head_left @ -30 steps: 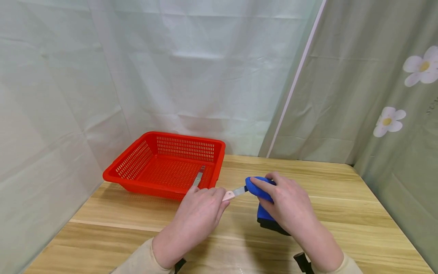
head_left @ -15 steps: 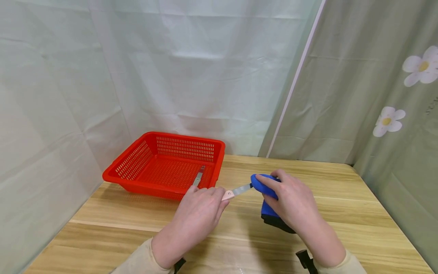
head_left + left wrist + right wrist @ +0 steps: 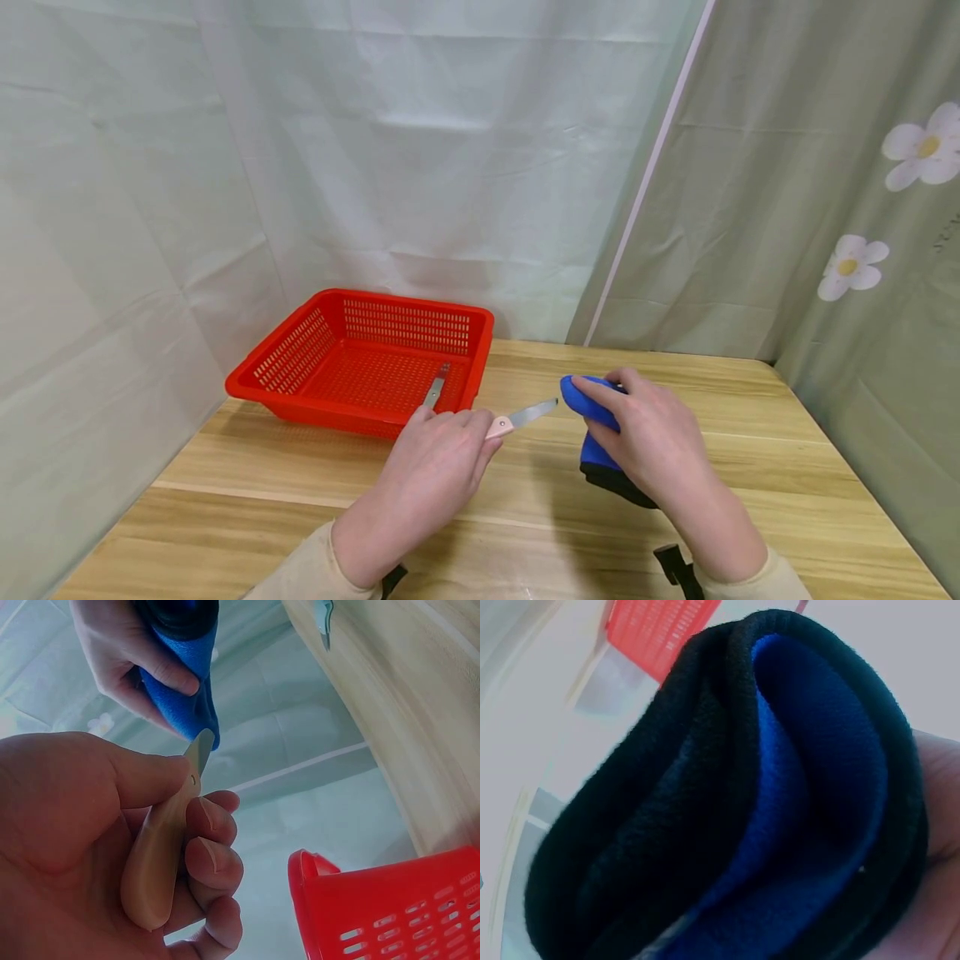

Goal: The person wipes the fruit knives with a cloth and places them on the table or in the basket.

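Note:
My left hand (image 3: 438,458) grips a small folding knife (image 3: 155,859) by its pale pink handle, fingers curled round it and thumb along the top. Its bare blade (image 3: 534,413) points right, toward a folded blue cloth (image 3: 588,402) with black edging. My right hand (image 3: 645,425) pinches that cloth above the table, a small gap past the blade's tip in the head view. Seen from the left wrist, the tip overlaps the cloth's end. The right wrist view is filled by the cloth's folds (image 3: 821,750) and black border, with part of the hand behind.
A red slotted basket (image 3: 375,300) stands at the back left, just beyond my left hand. Inside shows a riveted metal strip (image 3: 435,390), its near end hidden by that hand. A small pale blue item (image 3: 323,619) lies on the wooden table (image 3: 750,467). Curtains enclose the table.
My right hand and the cloth have slid right along the blade and off its tip, so the whole blade shows. The left hand and knife have stayed in place.

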A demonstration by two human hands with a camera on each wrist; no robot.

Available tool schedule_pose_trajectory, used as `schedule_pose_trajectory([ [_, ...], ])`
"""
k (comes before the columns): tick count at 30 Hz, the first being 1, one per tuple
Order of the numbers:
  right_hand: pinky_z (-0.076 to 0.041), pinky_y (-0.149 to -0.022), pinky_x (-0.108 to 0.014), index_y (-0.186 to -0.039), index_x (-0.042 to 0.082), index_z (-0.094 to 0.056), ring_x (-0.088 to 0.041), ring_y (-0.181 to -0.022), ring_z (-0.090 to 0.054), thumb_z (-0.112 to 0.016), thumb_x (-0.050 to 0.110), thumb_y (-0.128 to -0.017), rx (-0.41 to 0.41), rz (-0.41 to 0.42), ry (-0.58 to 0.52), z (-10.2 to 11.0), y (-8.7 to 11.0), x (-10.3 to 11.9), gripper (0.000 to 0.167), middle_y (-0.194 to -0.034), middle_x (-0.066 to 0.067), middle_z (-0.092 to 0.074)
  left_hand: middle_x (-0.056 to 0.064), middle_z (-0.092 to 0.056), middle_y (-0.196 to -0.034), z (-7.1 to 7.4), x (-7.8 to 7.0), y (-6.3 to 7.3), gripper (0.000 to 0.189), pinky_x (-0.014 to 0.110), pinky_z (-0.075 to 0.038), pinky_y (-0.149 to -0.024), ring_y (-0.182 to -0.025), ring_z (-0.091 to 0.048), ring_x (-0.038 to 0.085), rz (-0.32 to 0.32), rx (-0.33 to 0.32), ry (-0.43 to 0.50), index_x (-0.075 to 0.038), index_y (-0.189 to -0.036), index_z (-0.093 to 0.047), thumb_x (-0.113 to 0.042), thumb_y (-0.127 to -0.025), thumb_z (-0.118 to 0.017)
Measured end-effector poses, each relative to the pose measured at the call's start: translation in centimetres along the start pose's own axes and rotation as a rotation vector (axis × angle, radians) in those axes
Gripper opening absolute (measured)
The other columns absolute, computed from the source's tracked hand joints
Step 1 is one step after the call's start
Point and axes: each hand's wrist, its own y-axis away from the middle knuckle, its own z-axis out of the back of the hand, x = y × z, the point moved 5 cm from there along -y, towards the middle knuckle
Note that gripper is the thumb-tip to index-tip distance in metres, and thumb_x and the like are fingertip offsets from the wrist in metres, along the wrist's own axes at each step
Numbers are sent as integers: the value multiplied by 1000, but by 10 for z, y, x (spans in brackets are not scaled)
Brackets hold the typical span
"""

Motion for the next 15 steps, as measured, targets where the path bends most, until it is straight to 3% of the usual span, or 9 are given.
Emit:
schedule_pose_trajectory([
  [15,-62,-81,-50,-139,29,-78,-29,-97,-74,-103,18,-79,-43,163,-17,3,5,37,66,-119,-11,-72,-9,-46,-69,-1,0,-2,21,39,-46,-72,-62,-46,11,34,80,36,-14,-101,-67,-31,-106,-77],
])
